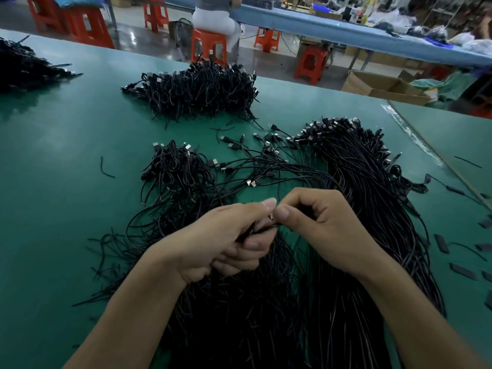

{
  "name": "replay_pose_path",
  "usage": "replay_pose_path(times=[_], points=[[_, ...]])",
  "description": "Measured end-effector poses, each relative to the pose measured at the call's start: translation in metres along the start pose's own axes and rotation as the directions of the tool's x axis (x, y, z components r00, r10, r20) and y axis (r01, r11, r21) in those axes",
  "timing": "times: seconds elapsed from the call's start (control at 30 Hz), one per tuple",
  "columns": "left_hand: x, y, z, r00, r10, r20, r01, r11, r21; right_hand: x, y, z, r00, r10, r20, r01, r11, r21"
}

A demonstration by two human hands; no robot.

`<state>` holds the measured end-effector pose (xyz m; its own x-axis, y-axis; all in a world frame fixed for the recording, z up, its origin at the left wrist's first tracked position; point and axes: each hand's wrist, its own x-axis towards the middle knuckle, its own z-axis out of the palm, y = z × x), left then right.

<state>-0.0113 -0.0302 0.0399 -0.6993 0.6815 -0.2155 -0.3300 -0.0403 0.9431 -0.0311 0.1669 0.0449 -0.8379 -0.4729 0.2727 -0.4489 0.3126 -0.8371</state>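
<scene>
Both hands (269,230) pinch one black cable (262,228).

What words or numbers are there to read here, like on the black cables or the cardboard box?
No text can be read anywhere.
On the black cables and their plugs: no marks.
On the cardboard box: no print visible.
On the small black strips on the green table: nothing.
On the far blue bench: items too blurred to read.
</scene>
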Motion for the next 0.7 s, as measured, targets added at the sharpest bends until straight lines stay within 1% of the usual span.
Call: replay_pose_path(times=[0.03,0.1,0.17,0.23,0.3,0.37,0.4,0.43,0.5,0.57,0.6,0.7], points=[[-0.002,0.001,-0.003,0.998,0.01,0.056,-0.005,0.995,-0.096,-0.002,0.004,-0.001,1.0,0.015,0.008,-0.015,1.0,0.01],[-0.004,0.002,-0.007,0.989,0.069,0.131,-0.027,0.953,-0.301,-0.008,0.015,-0.004,0.998,0.055,-0.011,-0.055,0.999,0.002],[-0.003,0.001,-0.009,0.983,0.128,0.133,-0.061,0.906,-0.42,-0.015,0.023,-0.005,0.993,0.107,-0.058,-0.107,0.994,-0.004],[0.001,-0.001,-0.006,0.977,0.178,0.115,-0.108,0.885,-0.453,-0.015,0.025,-0.006,0.989,0.093,-0.119,-0.096,0.995,-0.02],[0.005,-0.005,-0.001,0.966,0.223,0.132,-0.153,0.902,-0.404,-0.008,0.017,-0.007,0.98,0.028,-0.199,-0.031,0.999,-0.013],[0.008,-0.011,0.006,0.952,0.232,0.202,-0.158,0.932,-0.327,0.004,0.003,-0.009,0.962,-0.057,-0.266,0.053,0.998,-0.022],[0.008,-0.013,0.008,0.939,0.239,0.246,-0.151,0.933,-0.328,0.011,-0.005,-0.01,0.954,-0.094,-0.285,0.086,0.995,-0.04],[0.007,-0.013,0.008,0.921,0.263,0.288,-0.146,0.917,-0.37,0.017,-0.011,-0.01,0.947,-0.123,-0.297,0.109,0.992,-0.065],[0.004,-0.01,0.007,0.873,0.35,0.34,-0.13,0.839,-0.529,0.027,-0.019,-0.01,0.939,-0.143,-0.312,0.114,0.987,-0.109],[0.0,-0.005,0.003,0.835,0.45,0.318,-0.154,0.745,-0.649,0.032,-0.021,-0.005,0.951,-0.089,-0.296,0.054,0.991,-0.125],[-0.002,-0.003,0.001,0.827,0.491,0.275,-0.194,0.708,-0.679,0.032,-0.02,-0.001,0.963,-0.044,-0.265,0.01,0.992,-0.127],[-0.01,0.004,-0.004,0.816,0.571,0.094,-0.35,0.616,-0.706,0.027,-0.012,0.016,0.994,0.076,-0.083,-0.09,0.979,-0.183]])
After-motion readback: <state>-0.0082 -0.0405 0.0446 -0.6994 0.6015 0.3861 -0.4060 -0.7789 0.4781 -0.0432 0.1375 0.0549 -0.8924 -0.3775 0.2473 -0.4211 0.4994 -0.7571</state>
